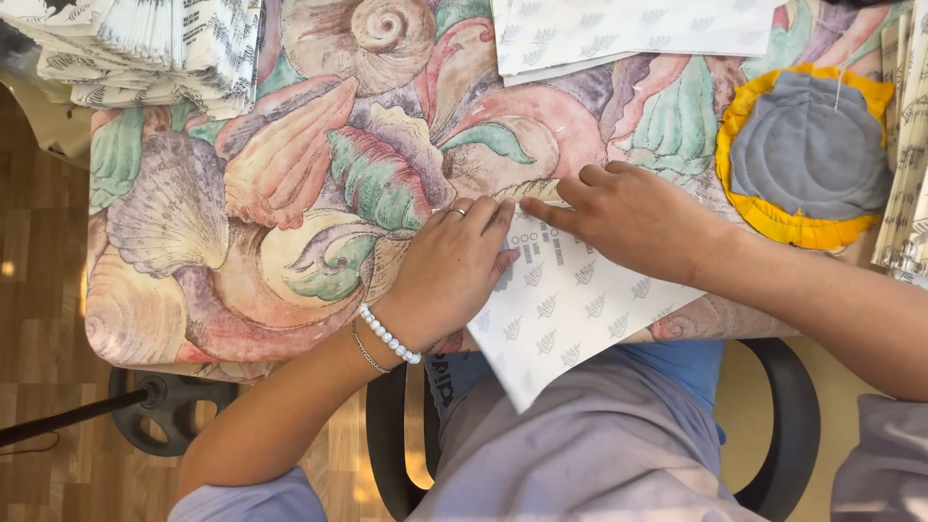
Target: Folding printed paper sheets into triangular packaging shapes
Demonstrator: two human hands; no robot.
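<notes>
Pressing down from the head view, both hands work one white sheet of patterned paper (570, 309) that lies at the near edge of the table, its lower corner hanging over toward the lap at 6 o'clock. The left hand (449, 271), wearing a ring and a pearl bracelet (389, 334), lies flat with its fingers close together on the sheet's left margin; it grasps nothing, only pins. The right hand (628, 217) comes in from 3 o'clock, fingers extended and flat, fingertips meeting the left ones along the sheet's top edge, where a fold seems to run. Neither hand closes around anything.

To crease well, I judge the left palm should hold steady while the right fingertips slide along the fold line with even pressure, keeping the edges aligned.

Around them, the shell-printed tablecloth (290, 193) covers the table. A stack of similar sheets (155, 48) sits at 11 o'clock, more loose sheets (628, 29) at 12 o'clock, and a round grey cushion with a yellow rim (807, 155) at 2 o'clock, just beside the right forearm. Nothing lies across the sheet itself.
</notes>
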